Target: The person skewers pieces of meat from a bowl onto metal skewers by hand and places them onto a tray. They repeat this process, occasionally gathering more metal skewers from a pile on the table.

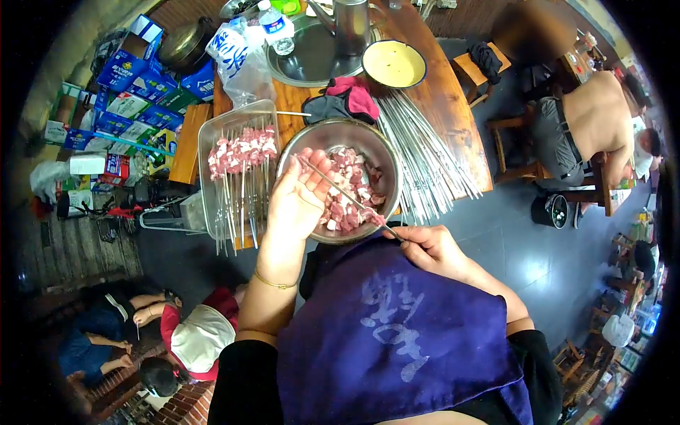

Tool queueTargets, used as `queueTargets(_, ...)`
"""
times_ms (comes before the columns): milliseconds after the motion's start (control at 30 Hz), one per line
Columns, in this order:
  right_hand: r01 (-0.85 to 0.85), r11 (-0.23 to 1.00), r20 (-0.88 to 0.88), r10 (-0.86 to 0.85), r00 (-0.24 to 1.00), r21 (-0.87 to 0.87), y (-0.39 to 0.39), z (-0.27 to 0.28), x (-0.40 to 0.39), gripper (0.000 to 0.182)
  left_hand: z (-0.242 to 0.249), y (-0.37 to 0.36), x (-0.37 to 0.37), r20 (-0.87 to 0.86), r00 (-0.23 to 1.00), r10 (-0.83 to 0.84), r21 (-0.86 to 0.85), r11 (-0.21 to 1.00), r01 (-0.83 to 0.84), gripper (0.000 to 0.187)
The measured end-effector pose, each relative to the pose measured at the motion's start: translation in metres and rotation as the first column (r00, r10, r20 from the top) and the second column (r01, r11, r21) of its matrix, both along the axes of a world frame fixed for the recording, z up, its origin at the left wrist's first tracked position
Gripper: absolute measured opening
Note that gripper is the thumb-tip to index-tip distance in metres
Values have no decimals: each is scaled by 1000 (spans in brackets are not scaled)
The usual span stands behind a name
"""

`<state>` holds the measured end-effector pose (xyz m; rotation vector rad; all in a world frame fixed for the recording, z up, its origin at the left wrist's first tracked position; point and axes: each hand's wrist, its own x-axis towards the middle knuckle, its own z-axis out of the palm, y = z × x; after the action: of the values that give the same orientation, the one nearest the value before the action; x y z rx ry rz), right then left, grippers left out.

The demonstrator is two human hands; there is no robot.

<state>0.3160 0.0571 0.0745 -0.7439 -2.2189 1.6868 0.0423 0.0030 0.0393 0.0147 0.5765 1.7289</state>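
Observation:
My right hand [428, 248] grips the near end of a metal skewer [341, 190], its fingers closed around it. Some pink meat [375, 217] is threaded on the skewer close to that hand. My left hand [301, 195] is turned palm up over the left rim of a steel bowl [392, 152], fingers loosely curled and apart. The skewer's far end crosses its fingers; whether a bit of meat lies at the fingertips I cannot make out. Cut raw meat [347, 173] fills part of the bowl. Left of it, a clear tray [203, 191] holds several loaded skewers [242, 152].
Bare skewers [428, 163] lie in a pile at the right. Behind the bowl are gloves [350, 99], a yellow-filled basin [394, 64], a round metal tray [304, 73], a kettle [352, 28] and a water bottle [275, 28]. Other people sit at both sides.

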Motion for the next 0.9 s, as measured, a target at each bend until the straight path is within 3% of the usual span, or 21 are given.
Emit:
queueTargets(100, 9, 993, 10, -8, 1000, -116, -2, 5, -2, 30, 4, 2, -7, 122, 992, 7, 53, 998, -14, 26)
queueTargets(200, 18, 994, 0, -18, 1000, -105, -4, 4, -6, 29, 16, 7, -5, 177, 982, 68, -46, 997, -61, 21)
queueTargets(300, 28, 992, -15, -30, 999, -120, -7, -1, -6, 29, 18, 10, -4, 219, 971, 92, -29, 996, -88, 19)
queueTargets(400, 60, 978, -31, -67, 997, -200, -11, -1, -2, 29, 11, 8, -6, 82, 996, 42, 8, 999, -43, 19)
queueTargets(500, 56, 980, -60, -69, 996, -193, -12, -4, 1, 29, 8, 3, -3, -169, 986, 4, 64, 998, 7, 23)
queueTargets(600, 58, 973, 54, -47, 997, -223, -12, 4, 3, 29, 15, -1, 0, -288, 958, 7, 46, 999, 6, 25)
queueTargets(800, 64, 989, -16, -67, 998, -134, -13, 4, 7, 29, 27, -2, 8, -318, 943, 98, 52, 995, -85, 28)
queueTargets(900, 76, 984, 35, -71, 997, -161, -13, 4, 10, 29, 24, -2, 12, -444, 884, 145, 46, 989, -139, 27)
